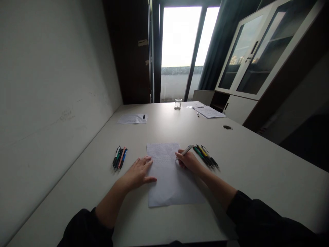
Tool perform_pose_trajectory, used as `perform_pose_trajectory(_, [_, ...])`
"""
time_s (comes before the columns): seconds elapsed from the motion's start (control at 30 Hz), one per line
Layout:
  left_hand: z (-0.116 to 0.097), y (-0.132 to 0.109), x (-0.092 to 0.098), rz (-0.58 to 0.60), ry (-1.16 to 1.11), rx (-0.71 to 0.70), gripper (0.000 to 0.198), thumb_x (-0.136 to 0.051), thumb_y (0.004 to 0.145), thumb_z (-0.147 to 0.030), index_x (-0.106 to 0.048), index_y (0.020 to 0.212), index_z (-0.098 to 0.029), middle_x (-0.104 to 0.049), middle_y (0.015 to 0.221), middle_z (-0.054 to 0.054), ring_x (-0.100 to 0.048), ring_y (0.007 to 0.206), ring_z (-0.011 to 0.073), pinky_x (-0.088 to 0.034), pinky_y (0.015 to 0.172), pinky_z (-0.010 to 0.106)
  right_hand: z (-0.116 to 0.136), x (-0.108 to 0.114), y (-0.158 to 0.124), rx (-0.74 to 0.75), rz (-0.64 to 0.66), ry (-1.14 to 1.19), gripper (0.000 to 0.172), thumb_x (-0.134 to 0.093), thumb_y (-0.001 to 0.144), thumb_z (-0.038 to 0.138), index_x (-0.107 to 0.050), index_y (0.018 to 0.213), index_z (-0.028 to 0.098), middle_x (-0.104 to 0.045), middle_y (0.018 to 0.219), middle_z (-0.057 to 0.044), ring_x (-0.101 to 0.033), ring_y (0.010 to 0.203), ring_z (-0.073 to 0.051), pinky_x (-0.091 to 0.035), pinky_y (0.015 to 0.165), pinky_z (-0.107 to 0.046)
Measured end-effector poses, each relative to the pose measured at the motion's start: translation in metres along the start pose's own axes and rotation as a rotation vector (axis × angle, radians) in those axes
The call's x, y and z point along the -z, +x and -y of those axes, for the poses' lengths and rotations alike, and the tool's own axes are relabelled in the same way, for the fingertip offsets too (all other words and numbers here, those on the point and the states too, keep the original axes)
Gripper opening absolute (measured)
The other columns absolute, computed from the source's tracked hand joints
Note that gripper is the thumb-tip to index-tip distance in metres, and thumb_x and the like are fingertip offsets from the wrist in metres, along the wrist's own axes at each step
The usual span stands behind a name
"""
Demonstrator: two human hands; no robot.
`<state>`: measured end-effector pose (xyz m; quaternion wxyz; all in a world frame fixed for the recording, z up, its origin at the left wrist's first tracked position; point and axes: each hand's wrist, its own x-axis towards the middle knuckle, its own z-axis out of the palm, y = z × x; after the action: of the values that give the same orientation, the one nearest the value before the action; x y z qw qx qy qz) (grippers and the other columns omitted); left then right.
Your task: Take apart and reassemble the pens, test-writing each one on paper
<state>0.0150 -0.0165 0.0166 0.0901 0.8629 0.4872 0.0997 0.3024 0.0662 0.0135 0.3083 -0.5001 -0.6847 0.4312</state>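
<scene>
A white sheet of paper (169,188) lies on the table in front of me, its upper part covered with lines of small writing that I cannot read. My left hand (138,173) rests flat at the sheet's left edge, fingers spread and the thumb on the paper. In my right hand (189,162) a white pen (187,150) is gripped, tilted, with its tip down at the paper near the right end of the written lines. Just beyond that hand lies a group of pens (206,156), green, yellow and dark. Left of my left hand is another group of pens (119,158).
The white table (164,132) meets a wall (64,103) on the left. Farther back are a printed sheet (131,119), a clear glass (178,104), stacked papers (209,112) and a single pen (197,113). A round cable hole (227,127) is at the right.
</scene>
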Motion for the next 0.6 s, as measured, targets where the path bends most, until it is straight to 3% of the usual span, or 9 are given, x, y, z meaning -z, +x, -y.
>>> perform_pose_trajectory(0.6, [0.0019, -0.0007, -0.0017, -0.015, -0.014, -0.009, 0.081, -0.048, 0.083, -0.071, -0.034, 0.146, -0.022, -0.032, 0.153, 0.015, -0.026, 0.142, 0.0331, -0.021, 0.116, 0.054, 0.0011, 0.0000, 0.0005, -0.025, 0.014, -0.013, 0.027, -0.049, 0.086, 0.038, -0.048, 0.065, 0.020, -0.056, 0.050, 0.002, -0.050, 0.040, -0.010, -0.039, 0.039, -0.019])
